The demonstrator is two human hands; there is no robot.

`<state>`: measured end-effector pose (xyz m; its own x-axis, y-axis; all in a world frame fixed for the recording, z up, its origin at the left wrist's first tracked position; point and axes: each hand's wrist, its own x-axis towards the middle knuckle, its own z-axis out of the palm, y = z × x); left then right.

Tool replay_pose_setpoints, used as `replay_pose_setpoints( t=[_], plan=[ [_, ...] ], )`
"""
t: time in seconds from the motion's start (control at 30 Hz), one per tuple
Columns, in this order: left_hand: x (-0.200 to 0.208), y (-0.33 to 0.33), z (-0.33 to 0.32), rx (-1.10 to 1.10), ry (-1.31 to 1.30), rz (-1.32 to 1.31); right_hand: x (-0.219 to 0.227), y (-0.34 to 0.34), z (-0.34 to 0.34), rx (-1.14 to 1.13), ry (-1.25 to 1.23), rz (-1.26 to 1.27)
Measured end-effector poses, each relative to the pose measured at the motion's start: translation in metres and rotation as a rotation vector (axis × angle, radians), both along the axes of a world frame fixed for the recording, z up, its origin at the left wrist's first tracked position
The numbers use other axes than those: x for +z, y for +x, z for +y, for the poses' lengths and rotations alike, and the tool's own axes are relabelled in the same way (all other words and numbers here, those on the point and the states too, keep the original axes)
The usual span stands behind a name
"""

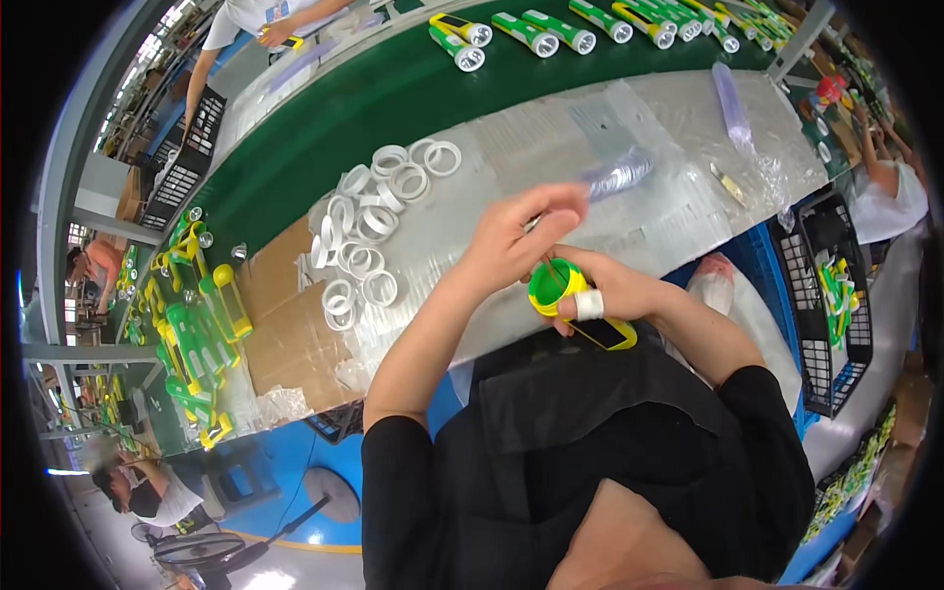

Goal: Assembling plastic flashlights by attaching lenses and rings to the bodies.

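Note:
My right hand (619,287), with a white wrap round one digit, grips a yellow and green flashlight body (618,335) close to my apron. The open round head of that body faces up and shows a green inside. Just above this opening is my left hand (516,236), its fingers bent together. A small, partly hidden piece shows at its fingertips, too little to name. Several loose white rings (379,222) lie on the table to the left of my hands.
Finished flashlights (541,37) line the green belt (295,167) at the far side. More flashlight bodies (192,339) are piled at the left. Purple film (731,106) lies at the far right. A black crate (821,305) stands right of me; other people work around.

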<state>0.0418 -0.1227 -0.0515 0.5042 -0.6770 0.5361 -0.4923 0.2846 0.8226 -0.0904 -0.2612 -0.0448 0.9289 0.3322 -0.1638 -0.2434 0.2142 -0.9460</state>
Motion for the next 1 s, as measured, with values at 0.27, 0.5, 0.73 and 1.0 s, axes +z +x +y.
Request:
replay_pose_setpoints(
  t=[0.27,0.5,0.73,1.0],
  plan=[
    [0.003,-0.027,0.008,0.133,-0.032,-0.280,-0.010,-0.007,0.006,-0.219,-0.065,-0.134],
    [-0.008,-0.035,-0.008,-0.028,0.075,-0.395,-0.047,-0.002,0.014,-0.424,-0.063,-0.284],
    [-0.049,0.020,-0.027,0.326,0.283,-0.361,-0.031,-0.010,-0.012,-0.542,0.165,-0.094],
    [-0.063,0.040,-0.020,0.202,0.470,-0.148,-0.029,-0.010,-0.015,-0.521,0.148,-0.118]
  ],
)
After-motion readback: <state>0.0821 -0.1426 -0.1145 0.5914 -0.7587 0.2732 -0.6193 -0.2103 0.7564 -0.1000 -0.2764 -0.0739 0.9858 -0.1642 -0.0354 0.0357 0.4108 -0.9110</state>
